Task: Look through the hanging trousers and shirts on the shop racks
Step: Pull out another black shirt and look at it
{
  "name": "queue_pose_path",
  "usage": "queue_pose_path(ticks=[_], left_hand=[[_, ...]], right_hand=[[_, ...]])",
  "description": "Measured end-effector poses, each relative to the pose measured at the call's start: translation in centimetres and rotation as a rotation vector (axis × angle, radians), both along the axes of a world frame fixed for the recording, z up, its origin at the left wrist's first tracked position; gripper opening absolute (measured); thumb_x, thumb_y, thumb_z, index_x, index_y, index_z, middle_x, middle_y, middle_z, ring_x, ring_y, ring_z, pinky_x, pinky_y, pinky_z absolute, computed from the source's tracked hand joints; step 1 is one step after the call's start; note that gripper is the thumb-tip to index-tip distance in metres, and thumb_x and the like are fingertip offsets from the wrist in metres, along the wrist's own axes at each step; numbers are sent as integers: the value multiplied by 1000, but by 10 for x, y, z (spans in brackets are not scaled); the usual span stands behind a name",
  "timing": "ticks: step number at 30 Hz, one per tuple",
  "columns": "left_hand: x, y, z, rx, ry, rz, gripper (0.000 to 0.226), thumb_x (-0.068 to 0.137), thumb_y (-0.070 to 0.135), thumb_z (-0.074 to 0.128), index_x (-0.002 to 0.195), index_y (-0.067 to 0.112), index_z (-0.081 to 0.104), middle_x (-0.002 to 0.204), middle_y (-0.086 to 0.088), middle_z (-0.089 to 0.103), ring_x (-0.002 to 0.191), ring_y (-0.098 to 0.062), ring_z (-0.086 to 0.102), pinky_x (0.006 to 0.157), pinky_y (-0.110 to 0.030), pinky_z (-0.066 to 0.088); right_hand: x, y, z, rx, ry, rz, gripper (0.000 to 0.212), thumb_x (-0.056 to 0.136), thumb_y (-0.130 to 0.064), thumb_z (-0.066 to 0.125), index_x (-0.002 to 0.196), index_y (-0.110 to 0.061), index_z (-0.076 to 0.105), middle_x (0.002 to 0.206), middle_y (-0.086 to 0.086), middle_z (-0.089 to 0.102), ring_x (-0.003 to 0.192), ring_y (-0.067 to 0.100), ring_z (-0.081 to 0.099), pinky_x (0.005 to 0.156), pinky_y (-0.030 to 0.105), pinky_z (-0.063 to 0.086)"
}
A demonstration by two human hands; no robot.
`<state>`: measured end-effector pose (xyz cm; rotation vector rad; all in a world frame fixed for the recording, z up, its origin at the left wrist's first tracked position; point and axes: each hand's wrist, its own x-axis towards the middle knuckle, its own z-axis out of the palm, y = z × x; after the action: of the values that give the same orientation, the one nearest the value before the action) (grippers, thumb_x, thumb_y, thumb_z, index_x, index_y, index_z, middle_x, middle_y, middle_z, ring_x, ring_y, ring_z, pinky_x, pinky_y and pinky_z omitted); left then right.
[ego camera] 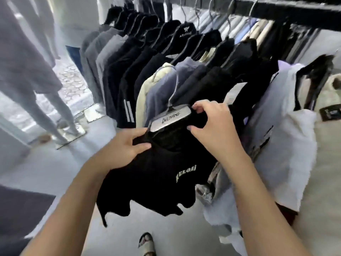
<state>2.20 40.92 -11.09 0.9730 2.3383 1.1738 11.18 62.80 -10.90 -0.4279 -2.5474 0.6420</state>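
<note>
Both hands (212,124) on blk shirt (153,182) w/ pale lettering, silver hanger (168,120).

Floor (60,169): pale grey, smooth. Dark mat (22,209) at lower left corner. Mannequin legs (55,117) at left, standing on a shiny base plate (73,134). Beyond them, a doorway opens on patterned paving (73,80). A person in blue jeans (73,54) stands by the doorway. Sandalled foot (146,243) at bottom centre.
</note>
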Motion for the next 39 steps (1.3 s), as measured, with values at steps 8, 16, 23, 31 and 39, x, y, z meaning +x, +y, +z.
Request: queue_pose_path(ticks=[8,16,23,31,39], left_hand=[[-12,-130,25,-134,64,165,44,83,17,71,70,58,66,66,28,64,68,11,60,67,-13,40],[-28,-196,6,-93,240,815,24,71,25,82,85,42,72,91,25,69,91,4,61,87,-12,41],[-5,-212,-22,25,214,946,28,76,26,77,99,42,72,89,38,59,85,25,51,72,10,30],[49,-198,-34,20,287,1008,38,81,23,73,117,33,68,113,20,64,108,3,53,94,-2,30],[116,-176,-62,63,232,978,55,76,24,80,127,32,61,129,18,59,122,0,49,109,-22,34]], right_hand=[[-50,-90,5,73,117,321,32,66,-41,84,93,-26,75,91,-11,66,97,22,53,84,37,37],[-96,-155,-10,-190,-137,507,28,74,-44,80,86,-34,57,85,-18,62,97,10,59,88,39,49],[-86,-174,-21,-233,-233,580,25,81,-38,78,91,-34,56,99,-10,65,101,4,59,71,8,33],[-45,-160,-19,-289,-213,649,29,78,-33,82,76,-38,54,88,-10,65,90,10,65,90,29,53],[15,-141,-37,-321,-228,627,31,76,-28,84,74,-33,54,85,-9,64,84,5,62,72,10,43]])
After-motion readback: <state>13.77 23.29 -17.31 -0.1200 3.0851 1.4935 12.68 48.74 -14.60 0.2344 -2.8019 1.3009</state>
